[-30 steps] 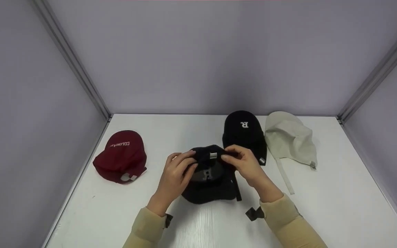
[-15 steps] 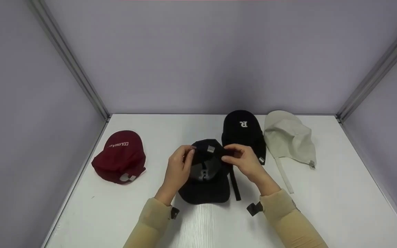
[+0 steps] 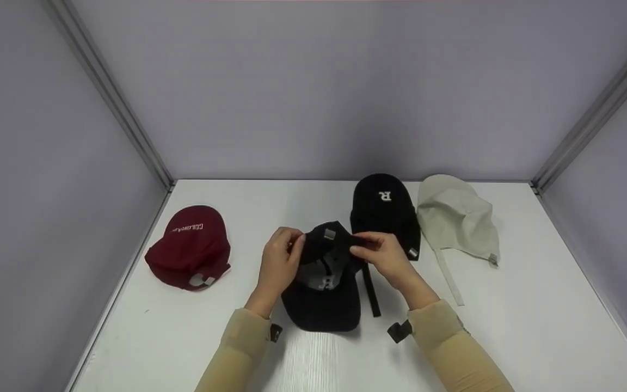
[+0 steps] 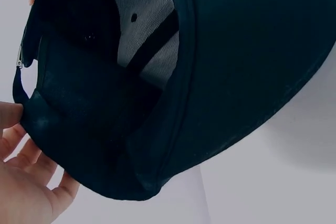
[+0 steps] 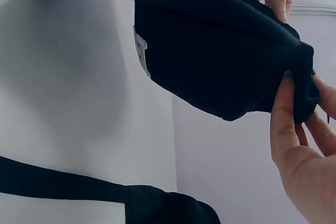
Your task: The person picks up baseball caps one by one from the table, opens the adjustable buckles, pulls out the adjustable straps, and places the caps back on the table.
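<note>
Between both hands I hold a black baseball cap (image 3: pixel 321 310), its brim toward me and its grey-lined inside showing. In the right wrist view this cap (image 5: pixel 210 56) is lifted above the table. My left hand (image 3: pixel 280 261) pinches the rear edge on the left side. In the left wrist view, thumb and fingers grip that edge near the back strap and its small buckle (image 4: pixel 20 56). My right hand (image 3: pixel 392 261) pinches the opposite rear edge between thumb and fingers. Just behind the right hand lies a second black cap (image 3: pixel 383 209) with a white letter R.
A dark red cap (image 3: pixel 191 247) lies on the white table (image 3: pixel 128 337) at the left. At the back right, a cream cap (image 3: pixel 458 218) lies beside the second black one, its strap (image 3: pixel 449 277) trailing forward. A black strap (image 3: pixel 370 291) lies right of the held cap. Grey panels enclose the table.
My left hand has shifted from spread fingers over the cap's edge to a pinch. The brim has swung slightly left and toward me. My right hand stays nearly in place.
</note>
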{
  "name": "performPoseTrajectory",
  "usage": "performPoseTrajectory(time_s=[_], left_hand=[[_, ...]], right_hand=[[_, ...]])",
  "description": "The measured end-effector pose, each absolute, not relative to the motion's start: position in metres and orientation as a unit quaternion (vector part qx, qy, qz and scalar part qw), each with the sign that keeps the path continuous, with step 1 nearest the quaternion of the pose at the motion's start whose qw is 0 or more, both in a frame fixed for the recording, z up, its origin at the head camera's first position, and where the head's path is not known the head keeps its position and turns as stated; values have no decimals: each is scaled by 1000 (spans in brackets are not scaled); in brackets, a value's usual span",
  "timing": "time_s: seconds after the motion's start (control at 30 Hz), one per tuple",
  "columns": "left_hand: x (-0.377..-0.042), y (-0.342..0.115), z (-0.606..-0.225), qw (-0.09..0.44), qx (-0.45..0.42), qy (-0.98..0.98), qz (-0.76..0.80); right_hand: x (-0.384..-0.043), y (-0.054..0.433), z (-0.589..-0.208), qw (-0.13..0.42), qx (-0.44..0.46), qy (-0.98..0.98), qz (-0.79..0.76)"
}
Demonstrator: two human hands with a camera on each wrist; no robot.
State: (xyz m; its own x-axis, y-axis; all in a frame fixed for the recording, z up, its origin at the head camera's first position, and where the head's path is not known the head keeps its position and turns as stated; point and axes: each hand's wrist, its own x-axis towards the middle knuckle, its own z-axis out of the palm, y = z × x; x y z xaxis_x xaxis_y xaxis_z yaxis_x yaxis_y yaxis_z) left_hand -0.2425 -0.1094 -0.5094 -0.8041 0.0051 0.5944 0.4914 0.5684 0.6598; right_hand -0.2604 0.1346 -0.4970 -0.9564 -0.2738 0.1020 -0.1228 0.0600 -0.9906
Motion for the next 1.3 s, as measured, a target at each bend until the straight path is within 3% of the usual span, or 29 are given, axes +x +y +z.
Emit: performPoseTrajectory(time_s=[0.27, 0.5, 0.7, 0.83, 0.93, 1.3], left_hand=[[-243, -109, -514, 238, -122, -866, -423], [-244, -105, -517, 227, -111, -878, -406], [-244, -92, -516, 285, -135, -872, -375], [-241, -82, -511, 352, -194, -855, -328], [-240, -75, -507, 370, -251, -843, -301], [-240, -71, -506, 292, -291, -877, -248]], right_hand=[[-258, 132, -505, 20, -131, 748, -651], [-238, 125, -472, 7, -121, 780, -614], [-238, 122, -475, -4, -118, 775, -621], [-237, 120, -475, -7, -120, 767, -631], [-238, 120, -476, -7, -127, 763, -634], [-238, 122, -479, 0, -171, 762, -624]])
